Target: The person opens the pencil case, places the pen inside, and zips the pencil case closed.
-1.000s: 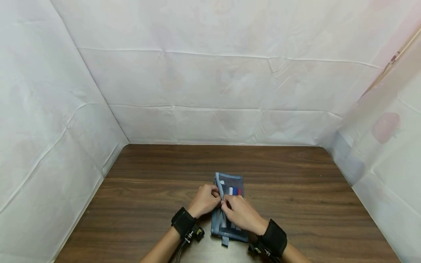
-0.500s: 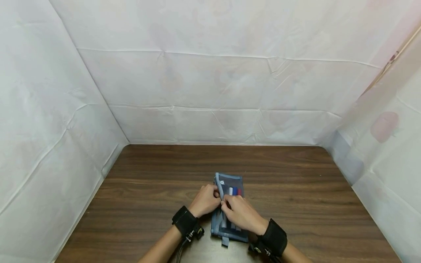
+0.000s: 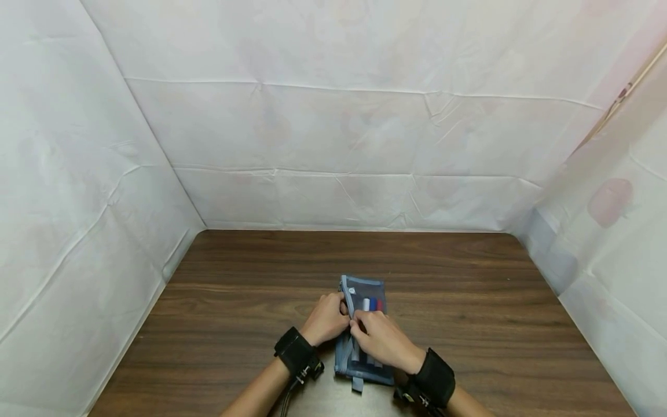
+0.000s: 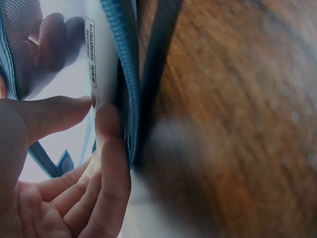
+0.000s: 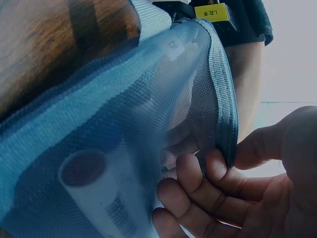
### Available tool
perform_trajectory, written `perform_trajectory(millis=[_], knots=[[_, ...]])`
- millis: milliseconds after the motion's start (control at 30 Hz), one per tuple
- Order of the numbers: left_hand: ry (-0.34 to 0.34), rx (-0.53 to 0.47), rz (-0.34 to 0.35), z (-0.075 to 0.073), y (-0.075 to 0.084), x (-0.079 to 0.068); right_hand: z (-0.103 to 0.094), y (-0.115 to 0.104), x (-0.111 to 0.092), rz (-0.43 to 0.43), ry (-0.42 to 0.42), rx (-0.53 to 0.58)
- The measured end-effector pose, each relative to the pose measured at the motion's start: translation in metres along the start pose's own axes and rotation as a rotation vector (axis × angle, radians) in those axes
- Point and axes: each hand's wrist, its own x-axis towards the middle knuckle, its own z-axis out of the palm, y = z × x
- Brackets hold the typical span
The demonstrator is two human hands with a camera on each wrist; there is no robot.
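Observation:
A blue mesh zipper pouch (image 3: 365, 288) lies on the table, its long zippered side facing left. Through the mesh show markers with a white end (image 3: 366, 304), a blue end (image 3: 372, 303) and a red end (image 3: 379, 305). At the pouch's left side, my left hand (image 3: 325, 319) pinches a white marker (image 4: 100, 54) by its lower end, between thumb and forefinger, inside the parted opening. My right hand (image 3: 384, 339) lies over the pouch; in the right wrist view its thumb and forefinger pinch the zipper edge (image 5: 223, 94). Another white marker (image 5: 101, 191) shows through the mesh there.
A brown wood-grain table (image 3: 250, 266) carries the pouch near its front. White cloth walls (image 3: 333, 127) enclose the back and both sides. Black straps with cameras (image 3: 294, 352) sit on both wrists. A strap tab (image 3: 357, 384) sticks out from the pouch's near end.
The left hand has shifted very slightly, its fingers tucked further in at the pouch's edge. The right hand and the pouch look nearly unmoved.

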Motion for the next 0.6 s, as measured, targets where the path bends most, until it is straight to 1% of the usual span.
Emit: perform_trajectory(millis=[33, 100, 133, 233, 267, 367, 533, 600], knots=[[0.001, -0.004, 0.006, -0.002, 0.003, -0.001, 0.0, 0.0, 0.0, 0.0, 0.001, -0.001], [0.005, 0.013, 0.021, -0.001, 0.002, -0.002, 0.0, 0.0, 0.0, 0.003, 0.002, -0.002], [0.004, 0.027, 0.023, 0.001, -0.002, -0.001, 0.0, 0.001, 0.0, 0.005, 0.0, -0.002], [0.006, 0.04, 0.021, -0.001, 0.001, -0.002, 0.0, 0.001, 0.001, 0.006, 0.002, -0.001], [0.005, 0.044, 0.015, -0.001, 0.003, -0.003, 0.001, 0.001, 0.001, 0.006, 0.004, -0.003], [-0.004, 0.029, -0.008, -0.01, 0.018, -0.008, 0.001, 0.002, 0.0, 0.003, -0.001, -0.003], [-0.013, 0.055, -0.044, -0.013, 0.021, -0.013, 0.001, 0.004, -0.002, 0.003, -0.019, 0.001], [-0.006, 0.068, -0.05, -0.014, 0.021, -0.014, 0.002, 0.005, -0.001, 0.004, -0.02, -0.001]])
